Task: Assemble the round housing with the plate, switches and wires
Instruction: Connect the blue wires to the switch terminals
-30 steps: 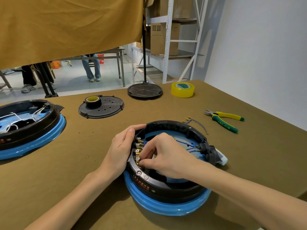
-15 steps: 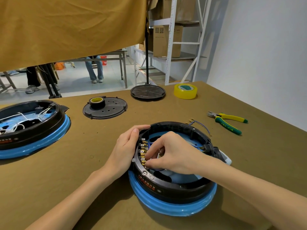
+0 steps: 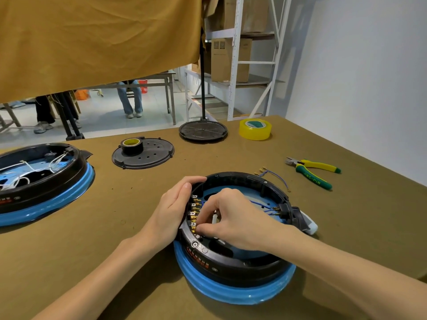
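While pinching at the lowest of the brass terminals [image 3: 193, 217] along the inner left wall, with right hand [image 3: 233, 220] curled and fingertips [image 3: 201, 227] pressed together on what looks like a connector too small to make out, best to push straight along the tab's line, not at an angle, so nothing bends. Worth keeping the left hand [image 3: 172, 210] as is: cupped against the outside of the round housing [image 3: 231, 257], thumb over the rim, bracing against the push from within. Wise to seat each connector fully before letting go, and to check by a light tug. Sensible to keep the blue wires [image 3: 263, 205] flat across the blue floor toward the black plug socket [image 3: 287, 213] on the right rim, clear of the edge where a cover must sit. Further out, a loose blue wire [image 3: 275, 175] with brass ends just behind the housing, green-and-yellow cutters [image 3: 312, 170] to its right, near at hand if needed. Beyond, a perforated black plate [image 3: 147, 157] carrying a black tape roll [image 3: 132, 146], likely the cover to fit last; a yellow tape roll [image 3: 254, 130] and a second housing [image 3: 44, 181] with white wires far left.
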The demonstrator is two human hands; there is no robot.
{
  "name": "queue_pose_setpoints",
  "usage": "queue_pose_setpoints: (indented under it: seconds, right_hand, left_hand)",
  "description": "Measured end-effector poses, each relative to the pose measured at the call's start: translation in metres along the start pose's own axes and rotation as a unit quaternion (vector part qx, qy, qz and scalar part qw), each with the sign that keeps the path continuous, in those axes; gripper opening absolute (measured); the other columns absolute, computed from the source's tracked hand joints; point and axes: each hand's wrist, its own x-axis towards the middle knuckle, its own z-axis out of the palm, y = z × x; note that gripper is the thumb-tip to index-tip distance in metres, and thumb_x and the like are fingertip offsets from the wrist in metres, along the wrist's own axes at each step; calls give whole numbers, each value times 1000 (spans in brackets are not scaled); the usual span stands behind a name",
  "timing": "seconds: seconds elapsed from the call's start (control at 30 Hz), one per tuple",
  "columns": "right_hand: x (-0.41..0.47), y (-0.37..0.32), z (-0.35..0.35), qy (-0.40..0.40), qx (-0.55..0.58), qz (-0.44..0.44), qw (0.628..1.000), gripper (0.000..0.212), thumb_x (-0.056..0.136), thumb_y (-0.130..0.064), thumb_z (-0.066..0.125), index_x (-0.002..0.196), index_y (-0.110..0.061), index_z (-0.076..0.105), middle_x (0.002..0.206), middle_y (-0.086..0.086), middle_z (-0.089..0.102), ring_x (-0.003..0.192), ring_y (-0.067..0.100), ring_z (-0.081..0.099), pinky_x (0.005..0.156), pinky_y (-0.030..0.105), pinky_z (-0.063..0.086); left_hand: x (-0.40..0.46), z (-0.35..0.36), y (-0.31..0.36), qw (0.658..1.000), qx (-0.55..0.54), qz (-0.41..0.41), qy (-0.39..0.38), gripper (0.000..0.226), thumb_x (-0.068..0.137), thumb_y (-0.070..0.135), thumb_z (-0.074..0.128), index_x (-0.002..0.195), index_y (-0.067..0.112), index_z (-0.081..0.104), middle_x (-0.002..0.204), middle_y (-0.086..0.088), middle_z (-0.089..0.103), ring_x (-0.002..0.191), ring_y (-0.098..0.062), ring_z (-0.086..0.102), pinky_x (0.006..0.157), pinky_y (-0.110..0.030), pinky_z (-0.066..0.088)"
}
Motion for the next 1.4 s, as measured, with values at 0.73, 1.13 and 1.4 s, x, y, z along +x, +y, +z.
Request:
queue_pose_setpoints:
  seconds: [0.73,1.13,1.4]
  right_hand:
    - [64,190,-72,196,-99,326,920,14,94,-17,71,96,-7,81,103,13,76,100,32,69,89,45,58]
    - [37,89,-105,376,92,55,920,4,91,-13,77,87,-15,77,78,1,73,64,11,63,61,25,53]
    - [11,19,-77,226,262,-60,936,7,92,-7,75,94,-2,70,72,1,71,56,21,66,51,31,54]
  left_hand:
    - [13,-12,1,999,-17,-34,-33,36,103,24,52,136,36,61,129,15,69,119,-10,66,91,-21,56]
    - [27,-12,32,987,153,32,48,26,101,32,59,123,43,67,120,28,67,116,7,57,98,-22,42]
    - [23,1,57,995,44,77,44,23,96,30,70,116,38,71,90,4,78,76,-15,66,68,-20,51]
